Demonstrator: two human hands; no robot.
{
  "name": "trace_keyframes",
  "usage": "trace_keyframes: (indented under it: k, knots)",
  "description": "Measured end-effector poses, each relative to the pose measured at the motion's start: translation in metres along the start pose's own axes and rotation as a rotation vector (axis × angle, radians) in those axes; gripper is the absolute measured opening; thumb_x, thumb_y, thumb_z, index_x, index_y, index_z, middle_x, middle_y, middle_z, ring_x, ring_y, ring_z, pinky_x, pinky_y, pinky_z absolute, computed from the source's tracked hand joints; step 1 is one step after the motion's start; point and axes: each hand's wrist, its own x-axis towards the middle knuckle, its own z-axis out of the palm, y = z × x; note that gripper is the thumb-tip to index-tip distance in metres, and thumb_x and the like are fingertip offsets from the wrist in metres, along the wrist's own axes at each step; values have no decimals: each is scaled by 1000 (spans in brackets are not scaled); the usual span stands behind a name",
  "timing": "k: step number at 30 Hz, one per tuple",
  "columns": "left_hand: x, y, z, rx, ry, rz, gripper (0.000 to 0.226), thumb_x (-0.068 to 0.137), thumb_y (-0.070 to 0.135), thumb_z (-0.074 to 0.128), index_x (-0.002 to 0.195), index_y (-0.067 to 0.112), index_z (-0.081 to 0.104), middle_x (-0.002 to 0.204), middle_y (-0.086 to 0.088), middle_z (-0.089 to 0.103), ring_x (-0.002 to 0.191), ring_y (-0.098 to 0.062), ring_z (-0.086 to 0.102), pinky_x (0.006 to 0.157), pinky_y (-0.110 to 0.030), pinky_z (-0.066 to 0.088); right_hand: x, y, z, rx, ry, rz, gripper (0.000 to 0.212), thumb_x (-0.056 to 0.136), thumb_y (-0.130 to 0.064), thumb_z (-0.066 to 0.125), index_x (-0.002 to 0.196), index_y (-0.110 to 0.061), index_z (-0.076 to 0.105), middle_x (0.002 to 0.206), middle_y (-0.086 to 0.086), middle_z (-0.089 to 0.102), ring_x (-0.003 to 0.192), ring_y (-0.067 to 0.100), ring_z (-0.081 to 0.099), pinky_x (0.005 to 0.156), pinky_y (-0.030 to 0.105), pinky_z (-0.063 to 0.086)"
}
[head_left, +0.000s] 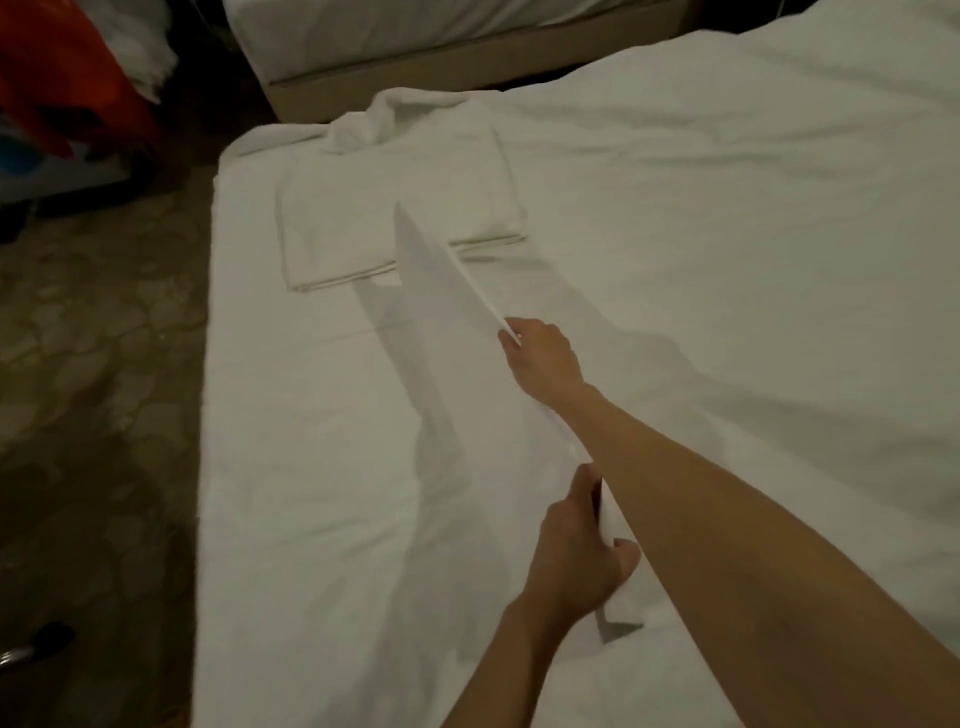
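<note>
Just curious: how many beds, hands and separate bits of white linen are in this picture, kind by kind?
Beds: 2, the near bed and the far bed
Hands: 2, the left hand and the right hand
held cloth: 1
folded pile: 1
rumpled towel: 1
Total: 7

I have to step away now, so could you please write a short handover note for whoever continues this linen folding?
The left hand grips the near end of the white cloth; the right hand pinches its upper edge farther along.
The cloth is held taut, edge-on, above the bed.
Done: one folded stack lies at the bed's far end, beside a crumpled towel.
To do: probably finish folding this cloth and lay it by the stack.
</note>
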Motion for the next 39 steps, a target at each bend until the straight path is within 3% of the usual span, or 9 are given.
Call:
trace_keyframes:
  k: [4,8,12,15,22,27,32,37,39]
  knots:
    - [43,36,80,-48,-56,-28,46,77,16,67,113,32,44,91,13,66,80,-1,63,72,-24,55,16,82,-65,142,98,47,31,100,-25,41,70,-25,50,65,-3,49,69,23,49,62,28,31]
    - [89,51,152,-36,-110,-77,39,77,16,65,107,26,42,83,13,63,67,1,57,62,-14,46,37,167,-104,181,147,116,29,101,-24,42,101,-10,67,80,5,59,73,23,55,60,27,29]
    - [118,41,196,109,-324,-217,62,78,19,72,130,18,37,114,-4,58,104,-24,58,89,-35,47,52,244,-114,192,150,221,28,99,-21,44,106,-7,68,94,17,67,93,31,62,67,28,33]
    - [114,10,211,141,-440,-413,68,80,32,75,138,16,42,121,0,54,110,-17,53,101,-34,42,43,287,-107,278,44,378,22,91,-29,49,96,-13,64,92,11,62,93,30,58,75,32,38]
    - [82,-43,147,113,260,-547,31,66,27,70,95,24,59,75,7,60,67,-9,60,71,-26,49,-24,327,-105,453,-217,591,34,79,-40,74,98,-12,68,95,7,68,90,25,64,81,36,52]
    - [66,-63,102,292,530,-624,54,69,11,79,116,9,51,108,-9,49,93,-24,52,81,-25,39,-31,327,-113,257,-294,593,46,77,-38,77,105,-2,69,104,17,69,96,31,65,86,41,52]
    - [48,-68,95,254,360,-698,86,62,22,85,133,13,36,132,-13,36,119,-32,44,99,-39,41,-62,324,-125,110,-367,644,54,77,-44,75,107,-1,64,106,16,67,90,30,61,73,35,50]
    - [3,-64,130,872,-77,-563,104,69,43,74,146,31,3,156,-5,-15,143,-30,1,108,-56,27,-119,334,-123,165,-430,821,63,80,-37,75,123,4,55,122,20,59,100,33,57,77,40,52]
    - [-8,-72,138,1058,-88,-394,82,66,26,73,136,27,29,154,-11,13,138,-32,20,101,-59,31,-133,333,-119,219,-379,834,58,84,-36,70,123,4,56,122,19,59,102,32,56,75,37,50]
